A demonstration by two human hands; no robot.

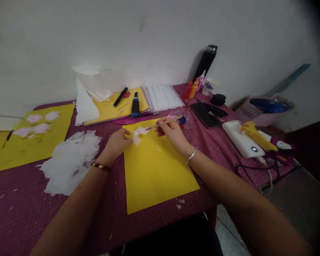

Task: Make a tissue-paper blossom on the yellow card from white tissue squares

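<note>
A sheet of yellow paper [160, 170] lies in front of me, with torn white paper pieces [140, 131] grouped near its top left. My left hand [118, 142] rests at that corner, its thumb and forefinger curled together against the edge of the white pieces. Between the fingers of my right hand [170, 131] is a slim wooden-handled brush [173, 119], slanted so that its tip meets the white pieces. Behind my right hand, partly hidden, sits a clear palette [186, 121] with blue and pink in it. Small white scraps [158, 147] lie lower on the sheet.
Left of the sheet is a pile of torn white paper [72, 160], then yellow paper with pinkish flowers [40, 131]. At the back are a cutter knife [136, 105], a marker [120, 97], paint bottles [193, 89] and a black flask [206, 62]. A white power bank [242, 140] sits right.
</note>
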